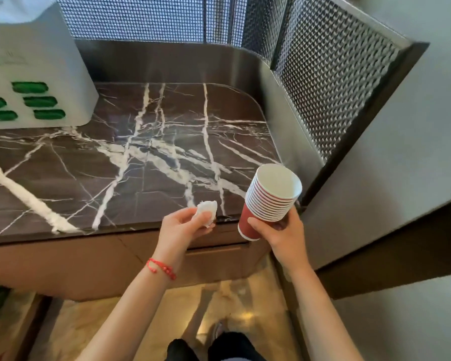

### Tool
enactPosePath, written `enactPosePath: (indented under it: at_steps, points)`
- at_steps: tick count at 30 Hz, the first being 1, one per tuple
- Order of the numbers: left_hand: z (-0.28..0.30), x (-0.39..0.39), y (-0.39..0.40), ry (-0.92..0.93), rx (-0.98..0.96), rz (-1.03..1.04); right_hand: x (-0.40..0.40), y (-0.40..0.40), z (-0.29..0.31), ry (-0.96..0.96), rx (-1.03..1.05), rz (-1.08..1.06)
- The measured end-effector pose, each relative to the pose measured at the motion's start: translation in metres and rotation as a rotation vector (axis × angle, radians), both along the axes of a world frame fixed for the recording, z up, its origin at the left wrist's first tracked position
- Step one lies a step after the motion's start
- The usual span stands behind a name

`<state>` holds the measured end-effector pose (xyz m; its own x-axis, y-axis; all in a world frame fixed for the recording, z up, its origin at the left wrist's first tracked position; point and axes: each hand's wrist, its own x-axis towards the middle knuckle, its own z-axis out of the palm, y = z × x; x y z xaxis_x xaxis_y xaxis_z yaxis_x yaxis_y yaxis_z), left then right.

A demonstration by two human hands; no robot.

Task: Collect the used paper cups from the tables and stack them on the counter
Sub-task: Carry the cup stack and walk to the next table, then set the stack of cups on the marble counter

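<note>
At the front edge of the bench (146, 162), head view: the right hand (284, 235) grips a nested stack of cups (268, 201) by the lowest cup, fingers curled round its red wall. The stack is tilted, mouth toward the far right corner, and held in the air just off the bench's front right corner, not touching it. The left hand (182, 225) pinches a crumpled white tissue (207, 211) over the bench edge. A white box (34, 74) with green slots stands at the far left.

Step in hand, as judged: delivery, with collection apparently complete. Next move: carry the stack over the marble, bring it upright, set its base flat, then release. The tissue needs separate disposal.
</note>
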<state>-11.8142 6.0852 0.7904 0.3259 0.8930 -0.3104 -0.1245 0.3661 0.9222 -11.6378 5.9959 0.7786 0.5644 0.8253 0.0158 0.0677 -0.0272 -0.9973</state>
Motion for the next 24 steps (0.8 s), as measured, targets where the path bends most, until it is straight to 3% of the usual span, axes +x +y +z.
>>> enactPosePath:
  at_steps: [10, 24]
  points:
    - [-0.003, 0.059, 0.082, 0.037, -0.054, 0.032, 0.058, 0.093, -0.019, -0.117, -0.023, -0.016]
    - [-0.010, 0.088, 0.139, 0.106, -0.082, -0.137, 0.062, 0.121, -0.040, -0.102, -0.133, -0.254]
